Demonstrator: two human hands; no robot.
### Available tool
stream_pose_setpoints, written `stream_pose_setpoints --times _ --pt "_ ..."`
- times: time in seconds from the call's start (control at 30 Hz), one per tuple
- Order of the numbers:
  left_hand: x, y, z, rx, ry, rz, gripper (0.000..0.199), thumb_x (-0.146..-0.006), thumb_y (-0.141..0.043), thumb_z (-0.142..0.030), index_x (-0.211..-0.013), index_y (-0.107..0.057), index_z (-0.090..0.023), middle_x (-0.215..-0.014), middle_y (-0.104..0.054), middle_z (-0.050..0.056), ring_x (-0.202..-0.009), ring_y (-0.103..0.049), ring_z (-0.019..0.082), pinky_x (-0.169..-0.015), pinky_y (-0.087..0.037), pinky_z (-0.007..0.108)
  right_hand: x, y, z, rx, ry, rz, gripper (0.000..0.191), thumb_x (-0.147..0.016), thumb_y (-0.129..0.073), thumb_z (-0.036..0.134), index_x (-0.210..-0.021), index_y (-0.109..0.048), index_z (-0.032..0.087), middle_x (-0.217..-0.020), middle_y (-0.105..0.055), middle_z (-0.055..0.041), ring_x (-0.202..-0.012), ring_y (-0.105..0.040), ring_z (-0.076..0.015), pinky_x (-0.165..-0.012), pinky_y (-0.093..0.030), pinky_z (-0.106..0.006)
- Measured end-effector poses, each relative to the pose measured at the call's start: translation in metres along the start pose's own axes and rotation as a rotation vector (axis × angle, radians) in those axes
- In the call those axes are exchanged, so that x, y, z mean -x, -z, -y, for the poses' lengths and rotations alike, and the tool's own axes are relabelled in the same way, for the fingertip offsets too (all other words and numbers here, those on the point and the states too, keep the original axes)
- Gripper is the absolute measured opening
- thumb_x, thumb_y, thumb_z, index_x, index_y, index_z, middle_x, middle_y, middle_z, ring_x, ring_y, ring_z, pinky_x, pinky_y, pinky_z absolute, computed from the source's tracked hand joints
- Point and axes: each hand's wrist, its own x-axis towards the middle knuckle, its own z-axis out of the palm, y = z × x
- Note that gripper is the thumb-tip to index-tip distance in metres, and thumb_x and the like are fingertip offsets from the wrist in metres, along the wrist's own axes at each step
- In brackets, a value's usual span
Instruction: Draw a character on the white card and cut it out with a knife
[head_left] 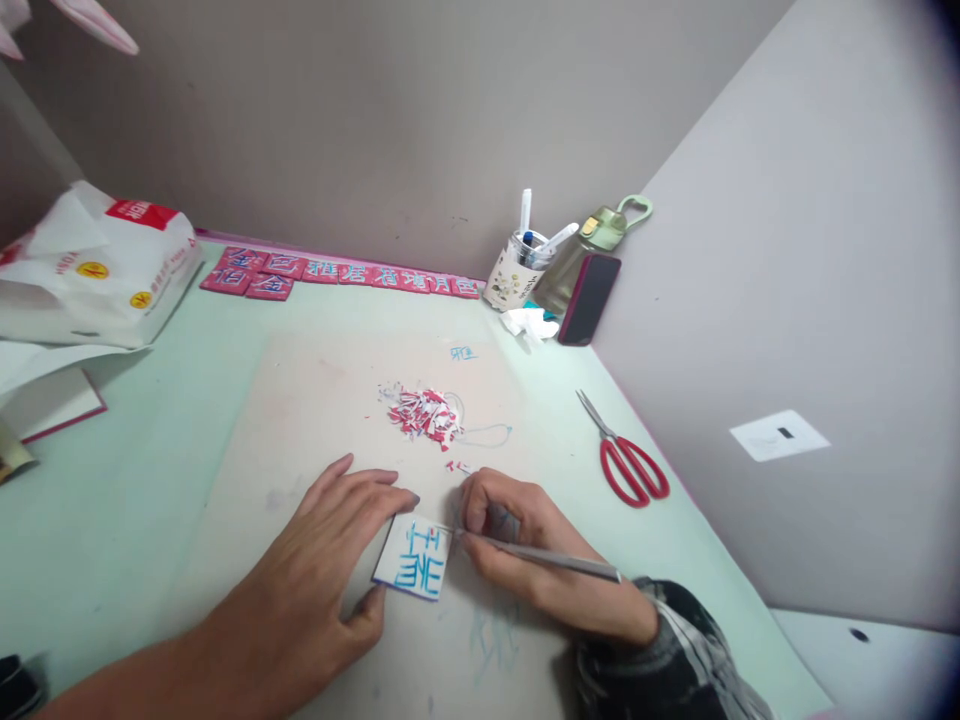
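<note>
A small white square tile with a blue drawn character lies on the beige sheet. My left hand rests at its left side, thumb and index finger bracing two of its edges. In my right hand is a slim grey metal tool, pinched between the fingers, its tip at the tile's upper right edge. Beyond the hands sits a pile of red and white shavings. A few red bits lie near my right fingertips.
Red-handled scissors lie at the right. At the back stand a pen jar, a green bottle and a phone, beside crumpled tissue. Red character tiles line the back edge. A white bag is at the left.
</note>
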Motion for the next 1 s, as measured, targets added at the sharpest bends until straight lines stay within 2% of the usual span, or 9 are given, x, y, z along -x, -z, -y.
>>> stream_pose_setpoints --times 0.1,0.27,0.53,0.67,0.83,1.0 --pt "0.001 0.0005 0.0006 -0.001 -0.003 0.009 0.064 -0.08 -0.05 -0.009 -0.142 -0.044 -0.025 -0.14 -0.064 0.002 -0.142 -0.048 0.02 -0.134 -0.008 0.041 0.0001 -0.0003 -0.0004 -0.012 0.005 -0.004 0.019 -0.084 -0.063 0.013 -0.079 -0.048 0.023 -0.078 -0.052 0.0032 -0.071 -0.043 -0.0142 -0.065 -0.036 -0.03" --pt "0.0008 -0.0006 -0.0002 0.014 -0.001 -0.011 0.064 -0.08 -0.05 -0.009 -0.142 -0.045 -0.025 -0.137 -0.066 0.001 -0.14 -0.051 0.021 -0.133 -0.013 0.043 0.0001 -0.0004 -0.0001 -0.026 0.008 0.005 0.018 -0.084 -0.062 0.014 -0.078 -0.047 0.023 -0.078 -0.052 0.0029 -0.071 -0.043 -0.0145 -0.064 -0.036 -0.03" --pt "-0.0041 0.0005 0.0006 0.023 0.006 0.017 0.062 -0.078 -0.052 -0.01 -0.138 -0.047 -0.027 -0.132 -0.068 0.002 -0.137 -0.054 0.025 -0.132 -0.018 0.05 0.0007 0.0018 0.0043 0.18 0.074 0.035 0.018 -0.089 -0.062 0.012 -0.082 -0.049 0.023 -0.082 -0.053 0.0015 -0.078 -0.047 -0.0172 -0.074 -0.039 -0.032" --pt "-0.0055 0.0019 0.0025 0.018 0.001 0.024 0.064 -0.076 -0.054 -0.01 -0.136 -0.047 -0.028 -0.129 -0.068 0.002 -0.133 -0.056 0.026 -0.13 -0.021 0.053 0.0016 0.0024 0.0064 0.215 0.09 0.055 0.019 -0.089 -0.061 0.011 -0.083 -0.048 0.023 -0.083 -0.052 0.0015 -0.078 -0.047 -0.0174 -0.076 -0.039 -0.033" --pt "-0.0044 0.0026 0.0032 0.02 0.013 0.03 0.064 -0.075 -0.054 -0.01 -0.136 -0.047 -0.028 -0.129 -0.067 0.002 -0.134 -0.055 0.026 -0.131 -0.02 0.052 0.0003 0.0014 0.009 0.202 0.068 0.047 0.019 -0.088 -0.06 0.011 -0.081 -0.046 0.023 -0.081 -0.051 0.0023 -0.074 -0.045 -0.0158 -0.071 -0.037 -0.031" --pt "-0.0041 0.0035 0.0048 0.008 -0.01 0.042 0.065 -0.076 -0.054 -0.01 -0.138 -0.046 -0.028 -0.131 -0.067 0.001 -0.135 -0.055 0.024 -0.131 -0.018 0.048 -0.0004 -0.0001 0.0067 0.113 -0.029 0.008 0.02 -0.087 -0.059 0.013 -0.076 -0.045 0.023 -0.072 -0.049 0.0045 -0.067 -0.04 -0.0134 -0.064 -0.033 -0.029"
